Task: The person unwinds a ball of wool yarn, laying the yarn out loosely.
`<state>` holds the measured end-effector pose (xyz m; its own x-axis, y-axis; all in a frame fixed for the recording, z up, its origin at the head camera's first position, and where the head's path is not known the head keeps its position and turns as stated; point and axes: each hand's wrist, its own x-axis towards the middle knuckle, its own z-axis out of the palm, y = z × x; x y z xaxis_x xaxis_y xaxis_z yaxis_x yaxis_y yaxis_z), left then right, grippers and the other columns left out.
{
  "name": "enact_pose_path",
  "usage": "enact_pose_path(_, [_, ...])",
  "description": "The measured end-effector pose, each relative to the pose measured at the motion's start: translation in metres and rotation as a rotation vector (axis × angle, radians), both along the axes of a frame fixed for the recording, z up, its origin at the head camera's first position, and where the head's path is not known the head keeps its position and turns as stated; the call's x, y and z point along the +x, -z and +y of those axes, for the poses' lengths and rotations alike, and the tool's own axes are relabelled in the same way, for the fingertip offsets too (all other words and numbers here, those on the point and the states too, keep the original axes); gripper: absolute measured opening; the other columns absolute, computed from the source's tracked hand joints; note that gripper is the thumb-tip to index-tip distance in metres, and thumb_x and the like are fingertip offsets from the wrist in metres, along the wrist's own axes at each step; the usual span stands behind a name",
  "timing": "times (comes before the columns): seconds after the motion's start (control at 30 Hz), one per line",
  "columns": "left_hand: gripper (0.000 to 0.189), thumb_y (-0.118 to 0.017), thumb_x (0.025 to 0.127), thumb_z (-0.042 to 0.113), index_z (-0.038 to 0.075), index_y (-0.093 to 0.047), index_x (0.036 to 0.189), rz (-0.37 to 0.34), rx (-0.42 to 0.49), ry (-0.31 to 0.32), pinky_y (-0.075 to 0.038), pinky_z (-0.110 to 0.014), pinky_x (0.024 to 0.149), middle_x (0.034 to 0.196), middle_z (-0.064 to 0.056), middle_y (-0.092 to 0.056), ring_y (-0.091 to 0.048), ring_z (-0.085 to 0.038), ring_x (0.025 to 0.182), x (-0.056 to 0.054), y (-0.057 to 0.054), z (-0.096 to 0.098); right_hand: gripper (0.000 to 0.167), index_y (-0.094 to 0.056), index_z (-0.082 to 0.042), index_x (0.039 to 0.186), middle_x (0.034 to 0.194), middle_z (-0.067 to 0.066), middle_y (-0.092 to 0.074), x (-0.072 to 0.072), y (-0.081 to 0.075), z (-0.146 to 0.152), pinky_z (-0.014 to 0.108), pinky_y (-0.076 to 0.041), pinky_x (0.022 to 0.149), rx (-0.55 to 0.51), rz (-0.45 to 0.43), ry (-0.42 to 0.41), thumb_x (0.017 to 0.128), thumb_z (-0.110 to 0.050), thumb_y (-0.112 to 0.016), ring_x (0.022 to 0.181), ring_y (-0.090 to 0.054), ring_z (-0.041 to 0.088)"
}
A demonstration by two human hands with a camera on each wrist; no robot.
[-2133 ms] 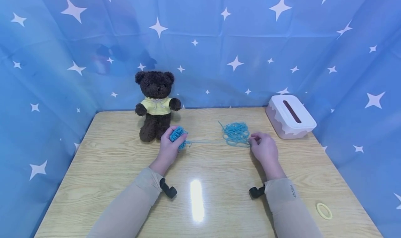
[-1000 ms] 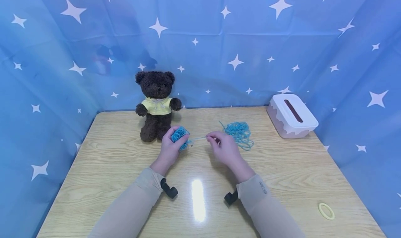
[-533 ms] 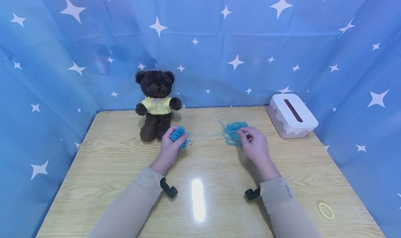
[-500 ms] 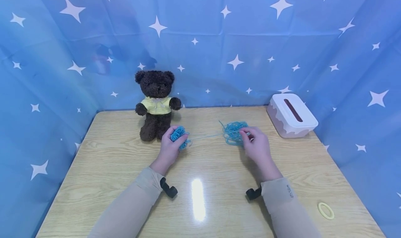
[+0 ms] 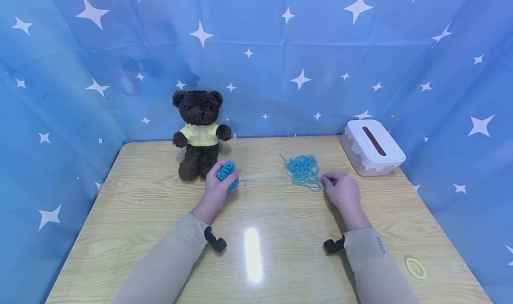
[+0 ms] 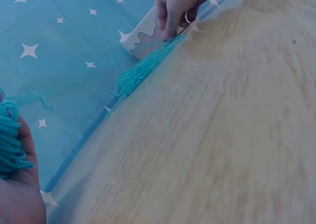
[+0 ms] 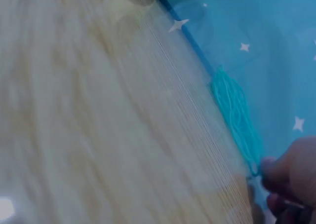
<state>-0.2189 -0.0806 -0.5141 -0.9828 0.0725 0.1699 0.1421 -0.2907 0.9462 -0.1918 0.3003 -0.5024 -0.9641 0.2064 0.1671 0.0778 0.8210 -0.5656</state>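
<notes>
In the head view my left hand [image 5: 215, 192] grips a small wound bundle of blue yarn [image 5: 225, 171], thumb across its front, just in front of the teddy bear. A loose pile of the same yarn [image 5: 303, 168] lies on the table to the right. From the bundle a thin strand [image 5: 264, 180] stretches rightward to the pile. My right hand [image 5: 344, 192], at the pile's right edge, pinches yarn between thumb and forefinger. The right wrist view shows the fingertips [image 7: 269, 166] right at the end of the yarn loops [image 7: 237, 116].
The brown teddy bear [image 5: 198, 117] in a yellow top sits at the back left of the wooden table [image 5: 160, 250]. A white-lidded tissue box [image 5: 372, 148] stands at the back right corner. Near the front right lies a pale yellow ring [image 5: 415, 268]. Blue star-patterned curtains [image 5: 256, 72] surround the table.
My right hand went left toward the bundle, then back right across the pile to its right edge. The pile's loops shifted slightly. My left hand stayed in place with the bundle.
</notes>
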Motion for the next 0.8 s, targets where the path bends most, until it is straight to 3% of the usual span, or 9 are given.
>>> enact_pose_path(0.2, [0.019, -0.069, 0.104, -0.003, 0.0, -0.06, 0.121, 0.009, -0.007, 0.001, -0.061, -0.021, 0.075, 0.092, 0.007, -0.064, -0.072, -0.01, 0.089, 0.001, -0.001, 0.0, 0.024, -0.082, -0.007, 0.117, 0.115, 0.018, -0.082, -0.002, 0.003, 0.001, 0.056, -0.058, 0.092, 0.006, -0.071, -0.011, 0.108, -0.025, -0.07, 0.106, -0.075, 0.037])
enact_pose_path(0.3, [0.023, -0.069, 0.104, -0.002, -0.006, -0.058, 0.124, 0.007, -0.014, 0.002, -0.062, -0.021, 0.077, 0.095, 0.007, -0.066, -0.074, -0.011, 0.093, 0.001, -0.001, 0.0, 0.025, -0.08, -0.006, 0.12, 0.117, 0.02, -0.08, -0.001, 0.002, -0.003, 0.054, -0.058, 0.088, 0.0, -0.021, 0.001, 0.109, -0.025, -0.069, 0.103, -0.075, 0.037])
enact_pose_path(0.4, [0.025, -0.069, 0.104, -0.002, -0.008, -0.058, 0.125, 0.01, -0.025, -0.002, -0.062, -0.021, 0.078, 0.096, 0.007, -0.066, -0.074, -0.015, 0.096, 0.001, -0.001, -0.001, 0.025, -0.08, -0.004, 0.121, 0.116, 0.02, -0.077, -0.001, -0.002, -0.016, 0.049, -0.058, 0.079, -0.015, 0.098, -0.022, 0.108, -0.023, -0.069, 0.093, -0.074, 0.035])
enact_pose_path(0.53, [0.019, -0.07, 0.103, -0.002, 0.001, -0.062, 0.12, 0.021, -0.032, -0.009, -0.062, -0.021, 0.079, 0.097, 0.006, -0.067, -0.074, -0.02, 0.098, -0.001, 0.001, -0.001, 0.024, -0.08, -0.004, 0.123, 0.115, 0.017, -0.079, 0.003, -0.01, -0.052, 0.038, -0.057, 0.074, -0.049, 0.183, -0.194, 0.108, -0.021, -0.071, 0.082, -0.07, 0.027])
enact_pose_path(0.67, [0.018, -0.07, 0.103, -0.001, 0.009, -0.064, 0.117, 0.021, -0.03, -0.004, -0.063, -0.022, 0.079, 0.1, 0.005, -0.069, -0.075, -0.027, 0.102, -0.002, 0.002, -0.001, 0.031, -0.076, -0.008, 0.133, 0.126, 0.013, -0.08, 0.008, -0.013, -0.099, 0.036, -0.063, 0.078, -0.14, 0.099, -0.406, 0.108, -0.025, -0.072, 0.087, -0.073, 0.02])
enact_pose_path(0.8, [0.019, -0.072, 0.103, 0.0, 0.01, -0.064, 0.117, 0.002, -0.022, 0.003, -0.064, -0.022, 0.079, 0.102, 0.005, -0.069, -0.075, -0.027, 0.102, -0.001, 0.002, 0.0, 0.04, -0.07, -0.009, 0.145, 0.14, 0.01, -0.076, 0.008, -0.01, -0.138, 0.037, -0.067, 0.086, -0.19, 0.002, -0.519, 0.11, -0.03, -0.069, 0.096, -0.077, 0.018])
